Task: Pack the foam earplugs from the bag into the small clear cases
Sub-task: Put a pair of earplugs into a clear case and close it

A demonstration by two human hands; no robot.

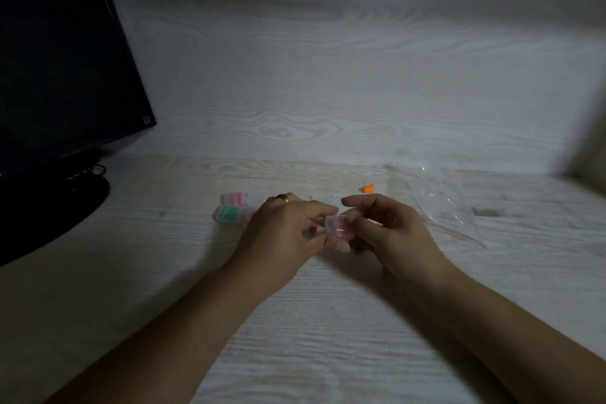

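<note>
Clear plastic with pink earplugs inside: the small case (336, 226) sits between your hands, left hand (282, 233) and right hand (390, 233) both pinching it above the table (328, 338), bag (439, 203) just right.

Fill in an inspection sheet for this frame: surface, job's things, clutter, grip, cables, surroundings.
Surface: pale wood-grain table, dimly lit.
Job's things: clear case with pink earplugs, held between both hands; filled cases, pink and green, lie left of the hands; loose orange earplug lies beyond the hands; clear bag to the right.
Clutter: nothing seen.
Grip: left hand and right hand both pinch the case.
Cables: dark cable at the monitor base.
Surroundings: dark monitor at left; pale wood-grain wall behind.
</note>
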